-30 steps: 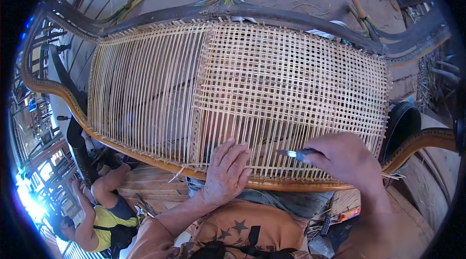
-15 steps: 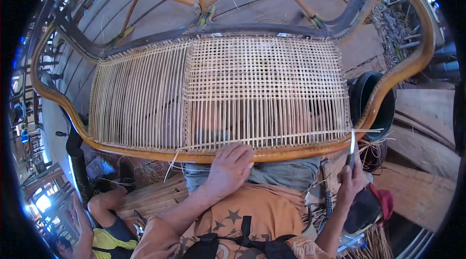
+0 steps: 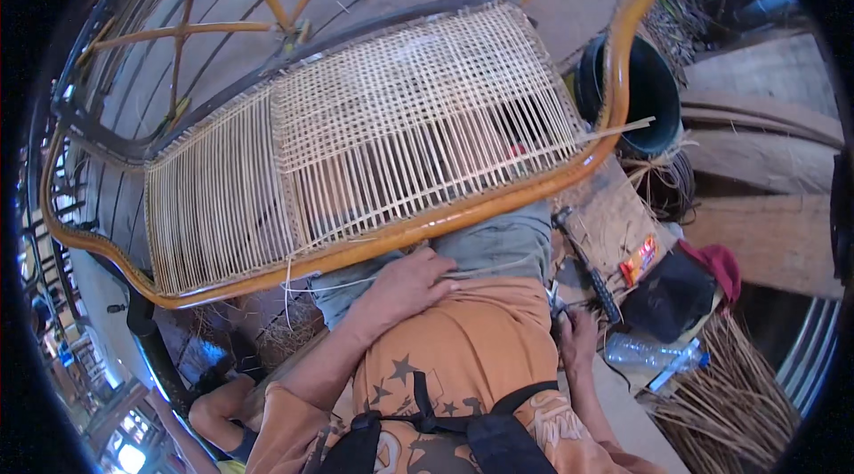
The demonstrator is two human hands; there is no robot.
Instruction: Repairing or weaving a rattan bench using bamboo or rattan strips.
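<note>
Across my lap lies a curved rattan frame (image 3: 445, 218) with a woven cane panel (image 3: 374, 132). Crossing strands fill the panel's upper right part; the left section and the lower right strip show strands running mainly one way. My left hand (image 3: 405, 290) rests on my lap just below the front rail, fingers loosely laid out and nothing visible in them. Beside my right hip, my right hand (image 3: 578, 341) has curled fingers at a small metallic tool (image 3: 553, 298), mostly hidden, its kind unclear. Loose cane ends (image 3: 633, 127) stick out past the right rail.
Right of my lap lie a black-handled hammer (image 3: 587, 265), an orange packet (image 3: 639, 259), a dark cap (image 3: 672, 296), a plastic bottle (image 3: 649, 352) and a bundle of cane strips (image 3: 729, 385). A dark bucket (image 3: 654, 105) stands behind the frame's right curve. Another person's leg (image 3: 218, 407) shows at lower left.
My right hand has gone from the right rail, where it held a knife, down to my hip. My left hand has slipped off the rail onto my lap. The view has turned.
</note>
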